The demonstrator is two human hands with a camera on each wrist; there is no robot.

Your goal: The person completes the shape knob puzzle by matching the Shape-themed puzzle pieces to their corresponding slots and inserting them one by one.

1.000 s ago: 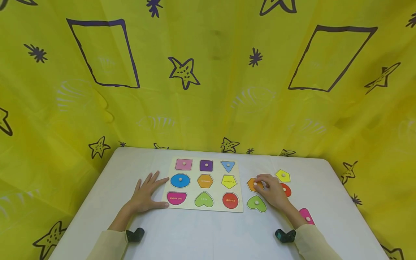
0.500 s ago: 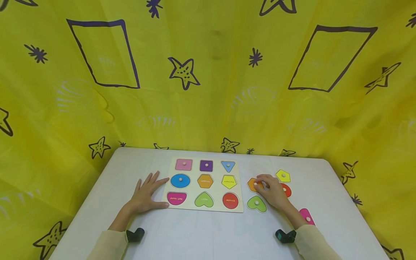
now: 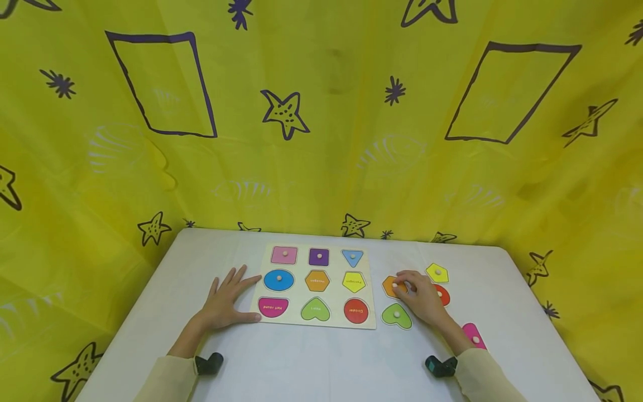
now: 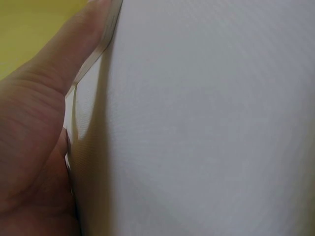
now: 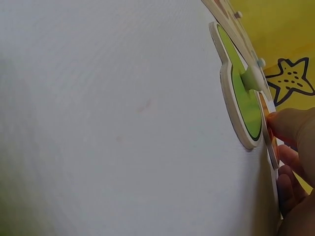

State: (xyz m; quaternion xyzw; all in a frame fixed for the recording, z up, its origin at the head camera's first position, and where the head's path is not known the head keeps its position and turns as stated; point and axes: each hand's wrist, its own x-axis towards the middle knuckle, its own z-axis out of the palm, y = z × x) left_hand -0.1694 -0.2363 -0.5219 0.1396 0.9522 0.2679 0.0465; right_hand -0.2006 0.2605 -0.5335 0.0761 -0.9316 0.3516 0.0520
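Observation:
My left hand (image 3: 224,300) lies spread on the table, with its thumb and a fingertip at the left edge of a wooden shape puzzle board (image 3: 335,324). In the left wrist view the thumb (image 4: 69,49) reaches the board's edge. To the right of the board, my right hand (image 3: 421,294) pinches the knob of an orange hexagon piece (image 3: 389,286), which lies on the white cloth. A green heart piece (image 3: 397,317) with a knob sits just in front of it, seen edge-on in the right wrist view. Beyond the hand are a yellow pentagon piece (image 3: 437,273) and a partly hidden red round piece (image 3: 444,295).
A magenta piece (image 3: 473,335) lies partly behind the right forearm. Knobbed pink rectangle (image 3: 284,255), purple square (image 3: 318,257), blue triangle (image 3: 353,257) and blue oval (image 3: 278,280) pieces sit in the board. A yellow curtain (image 3: 321,167) hangs behind the table.

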